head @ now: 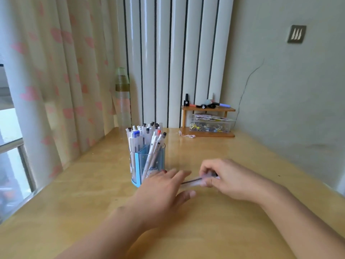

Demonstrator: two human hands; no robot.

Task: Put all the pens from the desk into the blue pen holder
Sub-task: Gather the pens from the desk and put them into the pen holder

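Observation:
The blue pen holder (pixel 141 165) stands upright on the wooden desk (pixel 74 184), packed with several white pens (pixel 147 137) whose caps point up. A clear pen (pixel 192 181) with a dark core lies low over the desk just right of the holder, blurred by motion. My right hand (pixel 227 180) is shut on the pen's right end, fingers curled round it. My left hand (pixel 164 191) hovers flat beside the holder with fingers spread, its fingertips at the pen's left end; whether they touch it is unclear.
A small wooden shelf (pixel 207 109) at the back right carries a black bottle, markers and a clear box of clips. A tall clear bottle (pixel 122 98) stands by the curtain at the back left. A white radiator lines the wall. The window is left.

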